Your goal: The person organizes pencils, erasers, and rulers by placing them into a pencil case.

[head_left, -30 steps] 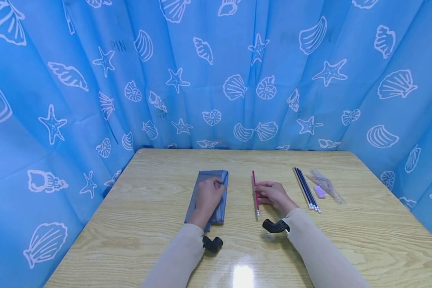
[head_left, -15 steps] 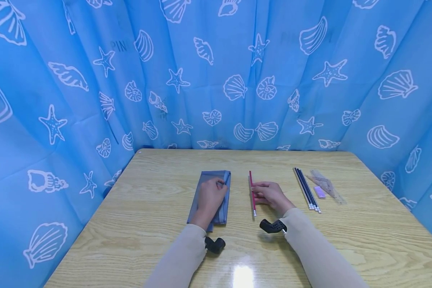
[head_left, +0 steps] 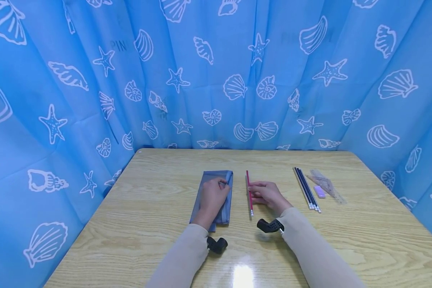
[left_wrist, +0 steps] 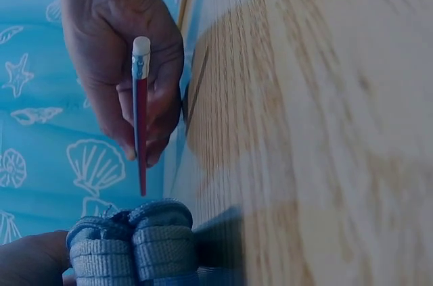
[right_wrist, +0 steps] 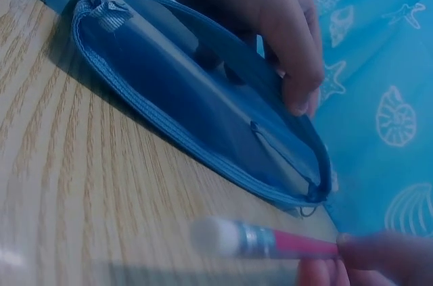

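A blue zippered pencil case, partly see-through, lies left of the table's middle. My left hand pinches its upper edge, and in the right wrist view the zipper mouth gapes wide. Inside the case a dark blue interior shows. A red pencil with a white eraser is pinched in my right hand, just right of the case and apart from it. From the left wrist, the pencil has its eraser end away from the case and its other end near the case's zipper edge.
Several dark pencils lie side by side at the right. Beyond them are a purple eraser and clear rulers or set squares. A blue shell-patterned curtain hangs behind the wooden table.
My right hand has carried the red pencil leftward, closer to the pencil case. My left hand and the case have shifted slightly right.
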The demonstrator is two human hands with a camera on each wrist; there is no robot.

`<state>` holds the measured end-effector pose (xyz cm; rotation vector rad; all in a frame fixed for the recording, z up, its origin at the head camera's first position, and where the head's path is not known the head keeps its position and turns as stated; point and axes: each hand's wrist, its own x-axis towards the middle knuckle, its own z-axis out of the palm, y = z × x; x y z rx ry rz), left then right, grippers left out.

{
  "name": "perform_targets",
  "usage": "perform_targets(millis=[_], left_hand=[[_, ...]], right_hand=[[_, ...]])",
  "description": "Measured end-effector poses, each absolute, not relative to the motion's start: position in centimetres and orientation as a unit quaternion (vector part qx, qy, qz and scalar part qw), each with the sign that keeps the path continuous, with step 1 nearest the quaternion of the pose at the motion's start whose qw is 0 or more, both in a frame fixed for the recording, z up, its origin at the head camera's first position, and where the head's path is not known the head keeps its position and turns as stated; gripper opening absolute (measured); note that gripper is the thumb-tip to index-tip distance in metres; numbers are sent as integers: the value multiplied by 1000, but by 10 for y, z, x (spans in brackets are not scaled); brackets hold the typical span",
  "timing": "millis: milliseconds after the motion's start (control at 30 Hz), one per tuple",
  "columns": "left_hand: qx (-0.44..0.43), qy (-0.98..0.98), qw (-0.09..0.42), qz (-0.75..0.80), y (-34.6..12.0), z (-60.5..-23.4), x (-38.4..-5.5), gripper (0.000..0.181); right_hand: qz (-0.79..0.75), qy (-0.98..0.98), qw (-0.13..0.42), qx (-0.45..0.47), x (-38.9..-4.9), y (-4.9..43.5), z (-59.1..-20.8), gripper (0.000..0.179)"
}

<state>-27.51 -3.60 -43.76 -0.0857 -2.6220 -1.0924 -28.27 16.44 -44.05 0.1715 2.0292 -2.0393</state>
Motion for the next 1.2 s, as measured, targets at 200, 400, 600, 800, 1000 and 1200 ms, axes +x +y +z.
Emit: perform_targets(millis=[200,400,600,800,1000,1200], left_hand=[[-28,-913,142,-382,-32,-439,-276,21],[-28,-911,133,-390,-29,-438,-276,21],[-28,-912,129,-388,-26,-437,-274,21],[-35,-911,131,-389,-23,-435,-272,21],[-37,-913,133,-385,-19,-435,-272,20],[-39,-914,146,-376,-16,-437,-272,20]], right_hand=[[-702,698,128,56,-283,160,-441,41],[-695,705,131,57,-283,156,-441,42],[-692,708,132,52,-283,154,-441,42],[-694,706,133,50,-282,150,-440,41],[-693,707,135,49,-283,148,-440,40],[-694,707,126,48,-283,146,-440,40]])
